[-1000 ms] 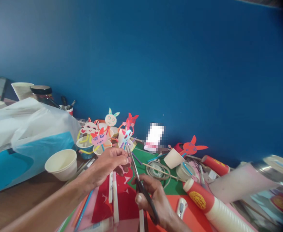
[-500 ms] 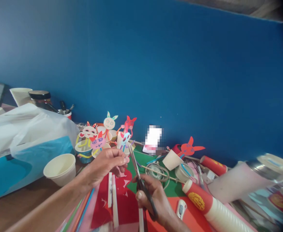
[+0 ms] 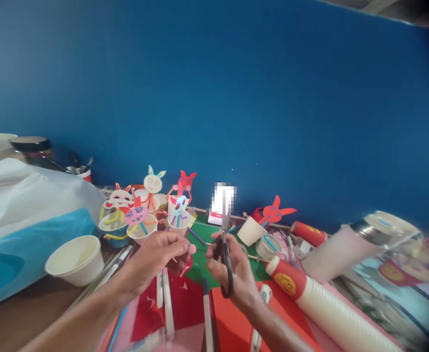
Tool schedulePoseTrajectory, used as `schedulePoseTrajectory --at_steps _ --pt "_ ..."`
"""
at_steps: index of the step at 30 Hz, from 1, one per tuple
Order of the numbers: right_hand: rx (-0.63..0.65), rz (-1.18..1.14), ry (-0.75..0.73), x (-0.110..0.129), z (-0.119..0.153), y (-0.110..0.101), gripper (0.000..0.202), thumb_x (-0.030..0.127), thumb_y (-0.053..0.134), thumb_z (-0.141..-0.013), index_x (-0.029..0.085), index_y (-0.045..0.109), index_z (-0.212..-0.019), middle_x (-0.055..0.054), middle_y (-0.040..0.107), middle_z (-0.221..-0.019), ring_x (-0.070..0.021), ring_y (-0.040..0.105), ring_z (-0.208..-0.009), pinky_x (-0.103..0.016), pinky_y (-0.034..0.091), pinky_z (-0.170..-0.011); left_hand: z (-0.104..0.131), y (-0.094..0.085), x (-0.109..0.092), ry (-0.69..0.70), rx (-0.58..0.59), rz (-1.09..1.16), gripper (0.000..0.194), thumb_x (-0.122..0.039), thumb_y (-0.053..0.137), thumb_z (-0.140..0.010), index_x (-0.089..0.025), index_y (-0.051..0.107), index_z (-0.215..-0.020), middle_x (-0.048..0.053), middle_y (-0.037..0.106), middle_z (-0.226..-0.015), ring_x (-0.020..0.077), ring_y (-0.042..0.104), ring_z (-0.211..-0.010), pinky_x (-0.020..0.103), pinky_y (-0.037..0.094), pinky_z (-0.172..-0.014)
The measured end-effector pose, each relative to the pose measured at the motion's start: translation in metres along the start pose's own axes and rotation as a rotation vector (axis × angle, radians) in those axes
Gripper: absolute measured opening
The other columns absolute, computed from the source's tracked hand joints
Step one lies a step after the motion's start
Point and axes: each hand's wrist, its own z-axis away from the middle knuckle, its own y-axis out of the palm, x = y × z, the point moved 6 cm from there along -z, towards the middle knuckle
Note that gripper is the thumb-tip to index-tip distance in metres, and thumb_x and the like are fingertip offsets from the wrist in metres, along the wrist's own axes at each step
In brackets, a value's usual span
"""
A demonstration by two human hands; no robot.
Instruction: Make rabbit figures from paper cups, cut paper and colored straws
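My left hand (image 3: 163, 253) pinches a small round pink paper piece (image 3: 192, 249) between thumb and fingertips. My right hand (image 3: 238, 269) is wrapped around black-handled scissors (image 3: 224, 232), blades pointing up and away from the paper. Beneath my left hand lies dark red paper (image 3: 185, 313) with small pale scraps and white marker pens (image 3: 168, 305) on it. Orange-red paper (image 3: 229, 318) is under my right hand, with a white utility knife (image 3: 265, 293) on it. Past my hands stand paper cups carrying paper animal figures, among them a pink one (image 3: 135, 215) and a white rabbit (image 3: 153, 183).
At left are an empty white paper bowl (image 3: 77, 259) and a white plastic bag (image 3: 34, 195). A tipped cup (image 3: 251, 231) with a red rabbit figure, a long stack of paper cups (image 3: 324, 300) and a pale flask (image 3: 331, 252) lie at right. A blue wall (image 3: 214, 98) rises behind.
The scissors have swung from beside the pink piece to nearly upright, farther right. My left hand still pinches the piece. The view has shifted slightly to the right.
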Motion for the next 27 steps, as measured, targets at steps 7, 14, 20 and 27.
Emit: schedulePoseTrajectory --at_steps 7,14,20,27 --pt "0.072 -0.062 0.098 -0.008 -0.002 0.004 0.036 0.021 0.066 -0.065 0.020 0.045 -0.093 0.005 0.052 -0.067 -0.0079 0.046 -0.057 -0.018 0.037 -0.051 0.005 0.021 0.002 -0.052 0.022 -0.183 0.018 -0.027 0.056 -0.070 -0.014 0.061 -0.060 0.000 0.059 -0.053 0.0116 0.054 -0.049 0.022 0.040 -0.051" --pt "0.075 -0.095 0.132 -0.008 -0.001 0.006 0.036 0.015 0.065 -0.060 0.019 0.045 -0.089 0.007 0.052 -0.064 -0.0076 0.047 -0.056 -0.018 0.036 -0.051 0.001 0.022 0.005 -0.036 0.011 -0.227 0.015 -0.023 0.056 -0.069 -0.014 0.060 -0.057 -0.002 0.055 -0.048 0.0099 0.050 -0.046 0.020 0.038 -0.048" --pt "0.023 -0.027 0.140 -0.006 -0.001 0.007 0.033 0.014 0.063 -0.060 0.020 0.045 -0.087 0.007 0.050 -0.061 -0.0096 0.051 -0.056 -0.020 0.038 -0.051 0.003 0.023 0.006 -0.022 0.053 -0.246 0.020 -0.026 0.052 -0.074 -0.014 0.061 -0.061 -0.001 0.057 -0.049 0.0109 0.052 -0.048 0.021 0.038 -0.049" --pt "-0.111 0.000 0.058 -0.009 -0.002 -0.004 0.032 0.014 0.062 -0.062 0.021 0.047 -0.089 0.005 0.053 -0.065 -0.0105 0.053 -0.060 -0.020 0.041 -0.053 0.002 0.025 0.010 -0.063 0.052 -0.029 0.019 -0.030 0.053 -0.075 -0.015 0.064 -0.072 0.001 0.060 -0.061 0.0115 0.052 -0.051 0.023 0.039 -0.051"
